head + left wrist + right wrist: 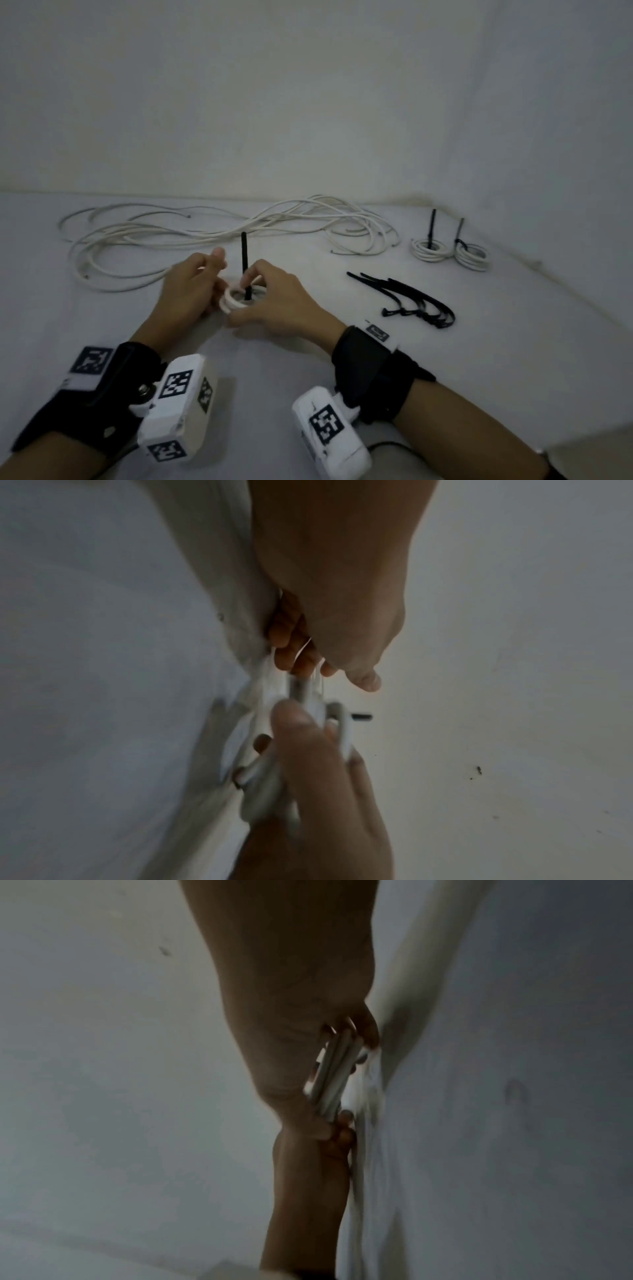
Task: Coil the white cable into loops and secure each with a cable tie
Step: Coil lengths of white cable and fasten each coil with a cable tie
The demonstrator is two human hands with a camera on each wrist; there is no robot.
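One small coil (236, 298) of white cable sat on the white surface (342, 359) between the two hands, near the front middle of the head view. One black cable tie (244, 260) stood upright out of the coil's centre, its tail pointing straight up.

The left hand (191, 291) held the coil's left side, its fingers (219, 255) curled around the stacked turns; how tightly they closed could not be told from the blurred left wrist view. The right hand (274, 301) gripped the coil's right side, with its fingers (251, 274) curled down at the base of the upright tie and its thumb under the coil's near edge. In the right wrist view the coil (334, 1069) showed as several parallel white strands pinched between thumb and fingers.

Behind the hands, a loose tangle of white cable (222, 233) spread across the surface toward the wall; how many separate lengths it held could not be counted. To the right lay two finished coils (450, 253), side by side and touching, each with one tie tail sticking up. Between those and the right hand lay a bundle of spare black ties (411, 298), several overlapping, their exact number unclear.

Each wrist carried a black strap and a white camera block (178, 401) printed with black square markers.
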